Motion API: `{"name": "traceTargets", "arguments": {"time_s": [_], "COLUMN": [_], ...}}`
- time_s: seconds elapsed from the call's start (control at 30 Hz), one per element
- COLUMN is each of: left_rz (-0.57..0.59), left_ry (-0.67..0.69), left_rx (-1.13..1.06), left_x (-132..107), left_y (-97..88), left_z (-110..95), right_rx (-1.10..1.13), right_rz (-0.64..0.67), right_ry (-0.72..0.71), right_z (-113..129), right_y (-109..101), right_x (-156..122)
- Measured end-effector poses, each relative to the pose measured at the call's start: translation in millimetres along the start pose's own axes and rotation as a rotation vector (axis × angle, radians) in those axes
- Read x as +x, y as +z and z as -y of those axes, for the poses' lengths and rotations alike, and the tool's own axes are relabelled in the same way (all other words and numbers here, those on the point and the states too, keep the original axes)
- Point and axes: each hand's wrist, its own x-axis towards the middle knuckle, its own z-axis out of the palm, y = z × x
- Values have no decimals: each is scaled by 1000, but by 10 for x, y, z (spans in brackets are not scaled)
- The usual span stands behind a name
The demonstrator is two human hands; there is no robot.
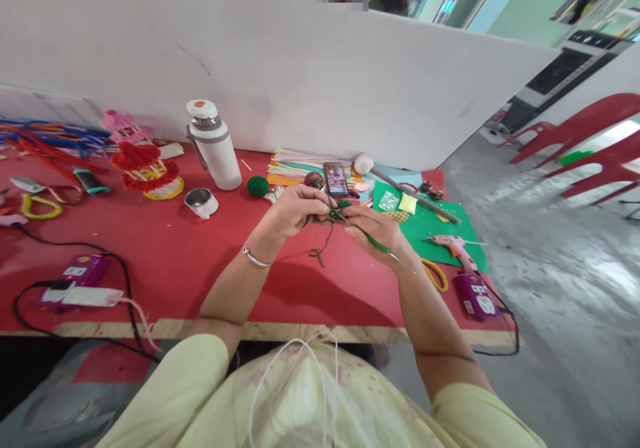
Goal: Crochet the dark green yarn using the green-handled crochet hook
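Observation:
Above the red table, my two hands meet over a small piece of dark green crochet [341,207]. Fingers and thumb of my left hand [296,209] pinch the green yarn work. My right hand [376,229] is closed on a crochet hook [376,243] with a green handle; its thin metal tip touches the stitches. A loose green yarn tail [327,238] dangles below the work. Beyond my left hand sits a ball of green yarn [257,186], and a multicoloured yarn ball [314,180] lies behind my fingers, next to a phone [337,179] with a lit screen.
A white thermos [220,148] and a metal-lined cup [201,203] stand left of my hands. Further left are a red and pink paper craft [143,168] and scissors [43,206]. A pink glue gun [457,249] and purple power box [475,296] lie right. A white partition [300,68] rises behind.

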Motion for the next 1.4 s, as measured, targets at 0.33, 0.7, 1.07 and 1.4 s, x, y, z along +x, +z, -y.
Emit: {"name": "traceTargets", "arguments": {"time_s": [0.33, 0.7, 1.07, 1.4], "left_rz": [123, 201, -62, -132], "left_ry": [-63, -25, 178, 236], "left_rx": [16, -41, -70, -111], "left_x": [20, -8, 30, 57], "left_y": [-51, 58, 197, 215], "left_z": [15, 95, 255, 310], "right_rx": [263, 1040, 631, 63], "right_rz": [68, -101, -484, -622], "right_ry": [107, 585, 657, 457], "right_z": [44, 26, 210, 222], "right_y": [-141, 270, 498, 634], "right_x": [8, -83, 100, 98]}}
